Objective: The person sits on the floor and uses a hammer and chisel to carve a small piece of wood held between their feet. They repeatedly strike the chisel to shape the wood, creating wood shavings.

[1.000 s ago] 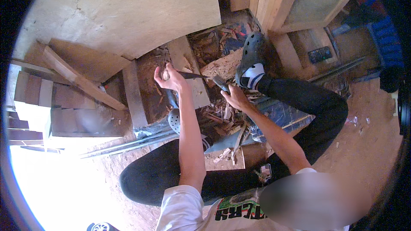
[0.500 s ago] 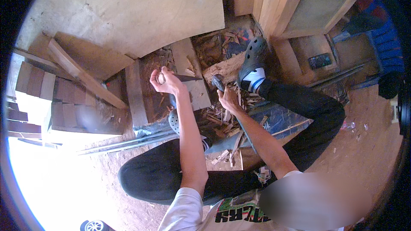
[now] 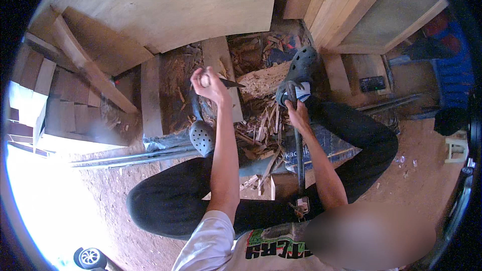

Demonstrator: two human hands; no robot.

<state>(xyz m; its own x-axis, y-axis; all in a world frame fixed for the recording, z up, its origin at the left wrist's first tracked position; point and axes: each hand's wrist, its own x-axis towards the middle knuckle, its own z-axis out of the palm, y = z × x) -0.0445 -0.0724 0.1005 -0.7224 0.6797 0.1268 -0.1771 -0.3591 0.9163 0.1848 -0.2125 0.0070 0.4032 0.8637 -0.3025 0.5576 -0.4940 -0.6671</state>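
While the left hand (image 3: 210, 89) grips a dark pointed tool (image 3: 233, 84), the right hand (image 3: 298, 116) clasps a long-handled tool (image 3: 300, 163); 2 hands apart, wood splinters (image 3: 268, 125) near.

You have two hands (image 3: 208, 85) (image 3: 299, 114), one pointed blade (image 3: 232, 84), one long-handled tool (image 3: 299, 153) and two clogs (image 3: 202, 138) (image 3: 302, 64) mid-frame. You have one wheel (image 3: 90, 256) lower left

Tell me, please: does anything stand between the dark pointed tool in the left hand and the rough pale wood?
Nothing visible does. In this view, the dark pointed tool in the left hand overlaps the rough pale wood at its tip; contact is unclear.
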